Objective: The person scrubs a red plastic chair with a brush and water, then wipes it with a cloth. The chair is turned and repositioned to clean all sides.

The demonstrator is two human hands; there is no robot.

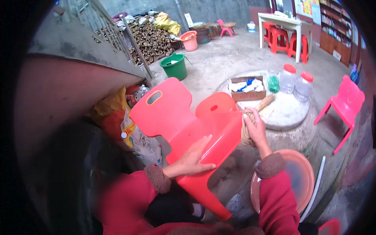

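Note:
A red plastic chair stands before me, its backrest with an oval handle hole pointing away to the left. My left hand lies across the seat, thumb spread near the front edge, holding it. In my right hand is a tan bundle of fibrous strands, pressed against the seat's right edge; whether it is loofah or twine I cannot tell. Beyond the seat shows a second red plastic piece with a small hole, partly hidden by the chair.
A pink basin of cloudy water sits under my right forearm. A round concrete slab bears a cardboard box and two clear jars with red lids. Left are a printed sack and a green bucket; a pink chair stands right.

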